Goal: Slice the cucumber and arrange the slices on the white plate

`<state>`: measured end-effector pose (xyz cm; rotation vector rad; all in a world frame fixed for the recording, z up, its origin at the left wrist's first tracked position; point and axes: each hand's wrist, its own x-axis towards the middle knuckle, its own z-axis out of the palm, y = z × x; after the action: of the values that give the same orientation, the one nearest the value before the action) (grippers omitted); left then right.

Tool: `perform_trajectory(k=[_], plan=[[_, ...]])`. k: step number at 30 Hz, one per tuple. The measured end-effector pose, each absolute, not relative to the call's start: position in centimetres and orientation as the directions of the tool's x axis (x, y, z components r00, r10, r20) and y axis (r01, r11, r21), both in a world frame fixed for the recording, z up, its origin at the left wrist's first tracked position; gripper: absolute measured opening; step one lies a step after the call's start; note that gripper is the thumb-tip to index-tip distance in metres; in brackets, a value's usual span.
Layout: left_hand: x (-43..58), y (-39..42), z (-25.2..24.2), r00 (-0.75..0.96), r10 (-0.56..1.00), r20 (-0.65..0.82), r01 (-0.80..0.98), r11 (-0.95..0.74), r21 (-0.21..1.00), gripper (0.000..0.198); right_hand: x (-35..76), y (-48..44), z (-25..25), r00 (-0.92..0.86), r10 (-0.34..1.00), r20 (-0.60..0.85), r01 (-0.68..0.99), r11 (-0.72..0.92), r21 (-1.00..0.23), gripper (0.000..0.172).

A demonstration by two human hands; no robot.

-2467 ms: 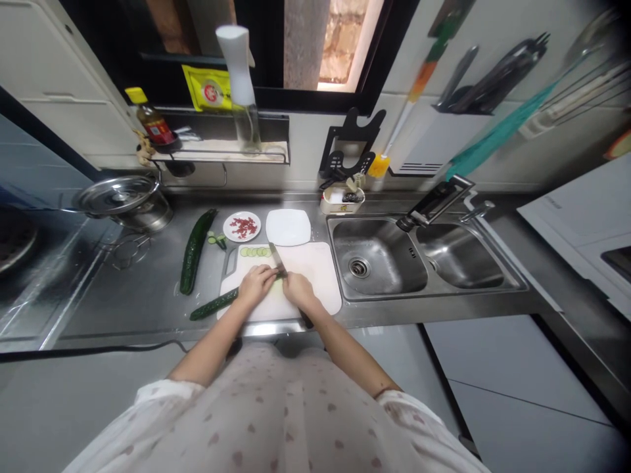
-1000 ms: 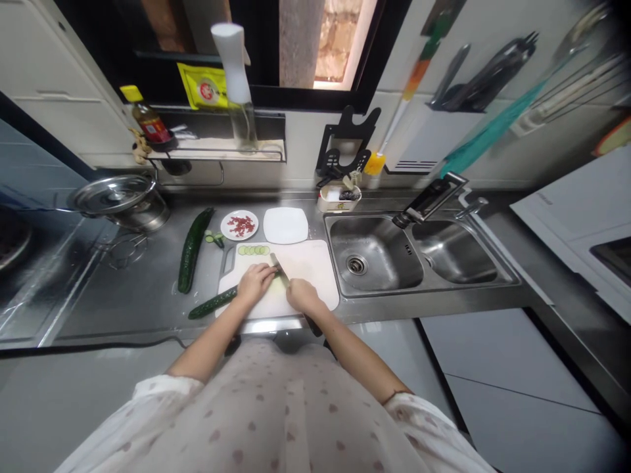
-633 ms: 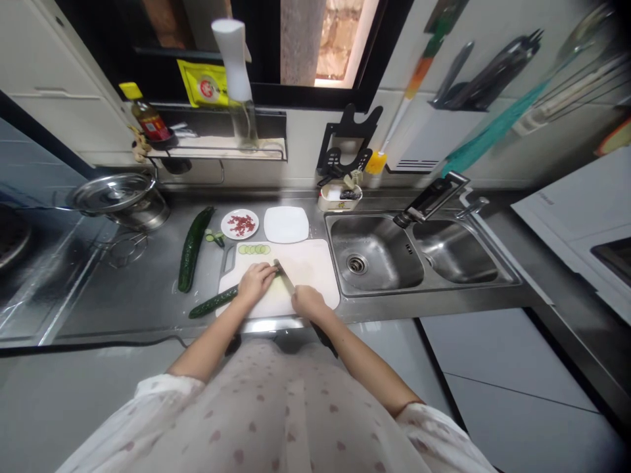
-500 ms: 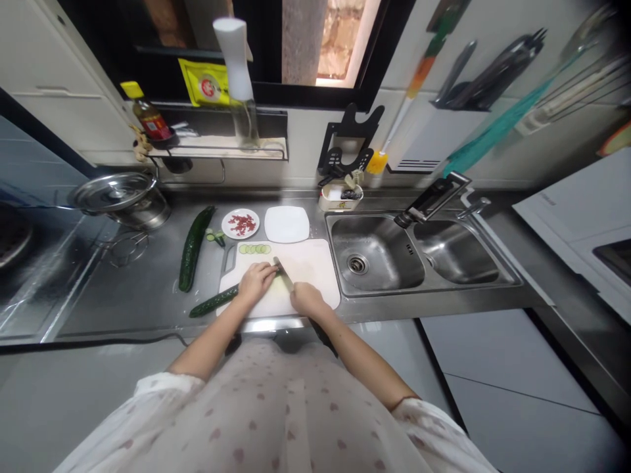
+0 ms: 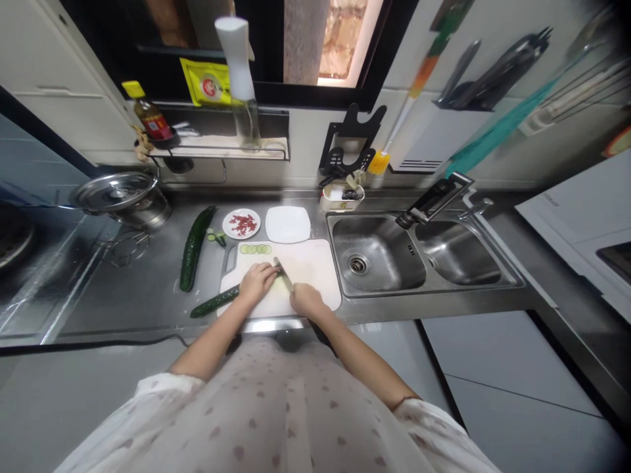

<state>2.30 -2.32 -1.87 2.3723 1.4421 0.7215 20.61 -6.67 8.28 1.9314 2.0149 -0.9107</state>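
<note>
Your left grip point(image 5: 257, 282) is clamping the cucumber point(image 5: 215, 301), which is crossing the left edge of the board point(image 5: 318, 269), likely firm but slippery, best held behind the knife point(image 5: 284, 274) your right grip point(image 5: 306, 299) is clasping.

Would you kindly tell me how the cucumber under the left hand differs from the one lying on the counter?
The held cucumber lies under the left hand, partly over the cutting board; the loose cucumber is wholly on the counter. The held cucumber looks thinner and runs more sideways than the loose cucumber. Both are dark green.
</note>
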Motion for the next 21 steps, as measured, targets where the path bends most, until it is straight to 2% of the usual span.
perform_trajectory(k=[21], plan=[[2.4,-2.2,-1.9,0.372,0.89,0.263,0.759,-0.455,0.466,0.029,20.2,-6.3,7.5,-0.136,0.827,-0.545,0.962,-0.021,-0.273,0.035]])
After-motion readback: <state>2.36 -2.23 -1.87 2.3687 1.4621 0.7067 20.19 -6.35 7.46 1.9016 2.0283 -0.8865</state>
